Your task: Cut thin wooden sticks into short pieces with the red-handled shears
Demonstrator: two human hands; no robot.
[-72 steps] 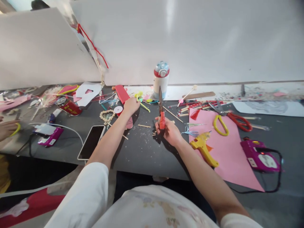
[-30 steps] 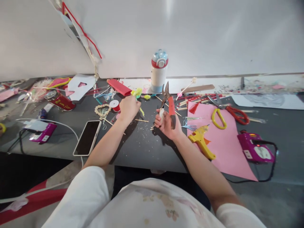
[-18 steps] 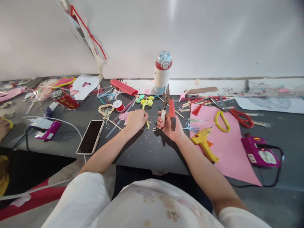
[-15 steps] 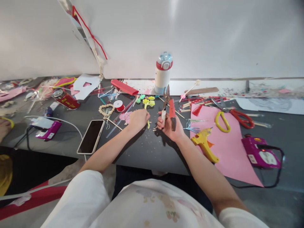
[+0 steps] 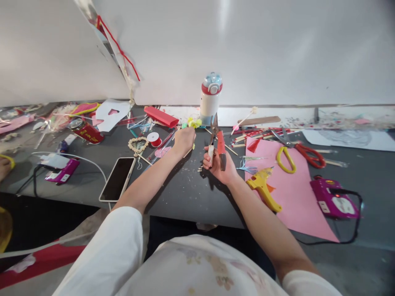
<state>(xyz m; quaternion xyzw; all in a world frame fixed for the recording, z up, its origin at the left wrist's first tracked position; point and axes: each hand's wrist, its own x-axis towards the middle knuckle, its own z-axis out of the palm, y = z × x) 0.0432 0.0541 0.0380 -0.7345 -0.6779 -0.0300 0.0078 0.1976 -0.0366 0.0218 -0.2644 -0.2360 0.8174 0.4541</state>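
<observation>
My left hand (image 5: 184,142) is closed round the stem of a yellow craft flower (image 5: 194,122), whose crinkled head shows above the fist. Part of the stem pokes out below my fingers. In my right hand (image 5: 222,166) are pruning shears (image 5: 221,144), blades pointing up and away from me, with one red handle and one pale one. A few short cut bits (image 5: 200,169) lie on the table beside that hand. Just left of the left hand are a pink paper piece (image 5: 163,151) and a spool of red ribbon (image 5: 154,139).
A white bottle (image 5: 210,98) stands at the back. Pink paper (image 5: 294,197) on the right bears a yellow glue gun (image 5: 264,190), near red-handled scissors (image 5: 304,152) and a purple power box (image 5: 335,199). A phone (image 5: 117,179) and a red can (image 5: 85,130) are left. Another person's hand (image 5: 4,167) shows far left.
My left hand has moved a little away from me and to the left with the yellow flower. The right hand keeps its hold on the shears, and the view has shifted slightly.
</observation>
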